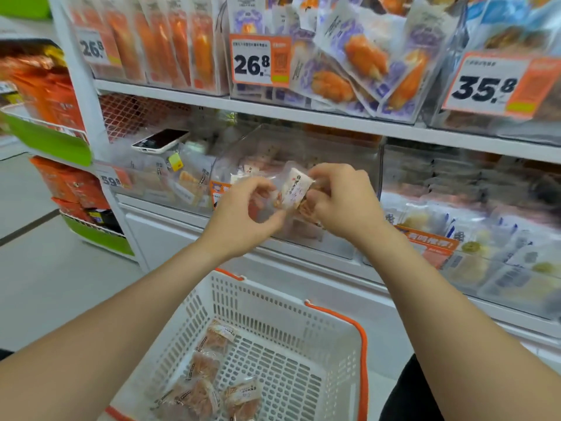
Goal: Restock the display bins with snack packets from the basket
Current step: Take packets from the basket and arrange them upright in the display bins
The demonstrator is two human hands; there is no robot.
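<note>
Small clear snack packet with white label point(293, 189), long axis near upright, pinched between left hand point(243, 214) and right hand point(341, 202), each grip curled on one edge; clear plastic display bin point(334, 147) just beyond; white slotted basket point(261, 305) below.

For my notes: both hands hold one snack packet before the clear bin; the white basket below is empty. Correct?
No: in the head view the basket holds several packets; left hand and right hand do hold one snack packet before the clear bin.
</note>
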